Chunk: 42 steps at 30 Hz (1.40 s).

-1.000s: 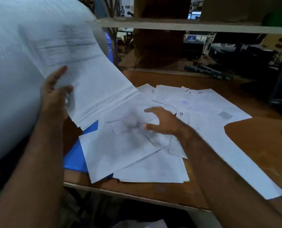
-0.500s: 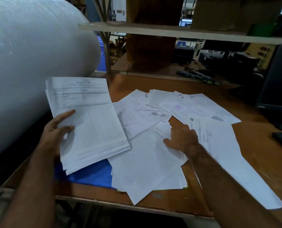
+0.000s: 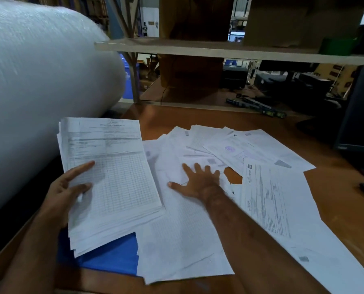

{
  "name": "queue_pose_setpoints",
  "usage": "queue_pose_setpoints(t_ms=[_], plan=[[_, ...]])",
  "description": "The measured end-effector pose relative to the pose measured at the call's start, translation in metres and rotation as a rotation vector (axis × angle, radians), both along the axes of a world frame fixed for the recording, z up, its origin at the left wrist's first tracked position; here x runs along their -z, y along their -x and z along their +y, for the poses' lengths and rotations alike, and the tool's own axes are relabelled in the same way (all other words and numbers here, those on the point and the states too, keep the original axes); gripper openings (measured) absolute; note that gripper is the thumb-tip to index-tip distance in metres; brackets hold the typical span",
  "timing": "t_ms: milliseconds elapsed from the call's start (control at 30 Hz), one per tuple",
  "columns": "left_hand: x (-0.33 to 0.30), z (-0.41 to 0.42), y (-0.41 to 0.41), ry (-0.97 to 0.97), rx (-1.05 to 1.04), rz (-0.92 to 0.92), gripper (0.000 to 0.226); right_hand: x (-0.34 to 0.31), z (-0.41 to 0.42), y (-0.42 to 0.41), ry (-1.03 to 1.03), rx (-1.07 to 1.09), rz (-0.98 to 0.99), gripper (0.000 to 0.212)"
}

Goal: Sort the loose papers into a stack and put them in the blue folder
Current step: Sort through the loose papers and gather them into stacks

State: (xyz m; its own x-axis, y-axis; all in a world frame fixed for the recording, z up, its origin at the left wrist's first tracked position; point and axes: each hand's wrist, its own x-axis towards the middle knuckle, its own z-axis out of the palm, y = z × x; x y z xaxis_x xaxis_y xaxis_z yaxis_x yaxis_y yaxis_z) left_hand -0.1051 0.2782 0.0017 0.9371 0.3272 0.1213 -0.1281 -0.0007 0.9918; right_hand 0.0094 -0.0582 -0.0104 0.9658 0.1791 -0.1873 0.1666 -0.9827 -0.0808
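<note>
Half the job looks done at best — the left hand grips a gathered stack at centre left, thumb on top, while the right hand presses flat with fingers spread on the loose papers fanned across the centre and right. Nothing is filed yet; the blue folder lies at lower left, partly under the sheets. All sits on a brown wooden table — a bubble-wrap roll at upper left, a shelf across the top.

Blue folder: mostly covered by stack and loose papers. Print on sheets: too blurred to be read.
</note>
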Motion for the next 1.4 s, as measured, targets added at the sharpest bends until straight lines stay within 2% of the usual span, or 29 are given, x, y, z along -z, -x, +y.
queue_pose_setpoints(t_ms=[167,367,467,533,600,767,933,1000,1067,1133,1200,1400], plan=[[0.001,0.001,-0.016,0.022,0.022,-0.005,0.057,-0.004,-0.021,0.012,0.115,0.231,-0.11,0.107],[0.007,-0.007,-0.034,0.043,0.076,-0.009,0.055,-0.024,-0.034,0.013,0.16,0.197,-0.17,0.091],[0.008,-0.005,-0.037,-0.003,0.081,-0.001,0.055,-0.025,-0.029,0.008,-0.002,0.011,-0.202,0.092],[0.004,0.002,-0.036,-0.039,0.059,0.007,0.055,-0.016,-0.014,0.008,-0.116,-0.2,-0.07,0.095],[-0.001,0.014,-0.033,-0.064,0.03,0.023,0.054,0.0,-0.002,0.007,-0.089,-0.285,0.029,0.097],[-0.003,0.039,-0.019,-0.16,0.012,0.029,0.057,0.014,-0.018,-0.003,-0.06,0.009,0.03,0.097],[0.005,0.058,-0.018,-0.211,0.029,0.086,0.055,0.01,-0.045,-0.005,-0.002,0.148,-0.029,0.093],[0.006,0.059,-0.019,-0.233,0.036,0.096,0.056,0.006,-0.034,-0.005,-0.007,0.142,-0.167,0.086],[0.005,0.057,-0.017,-0.258,0.033,0.1,0.055,0.001,-0.011,-0.005,-0.111,0.012,-0.217,0.079],[0.001,0.051,-0.015,-0.263,0.014,0.1,0.054,-0.002,0.018,-0.005,-0.149,-0.164,-0.125,0.081],[-0.005,0.041,-0.013,-0.234,0.002,0.083,0.055,0.005,0.041,-0.004,-0.081,-0.233,-0.04,0.086],[-0.007,0.035,-0.009,-0.169,0.014,0.037,0.059,0.021,0.041,-0.008,-0.074,-0.003,-0.072,0.085]])
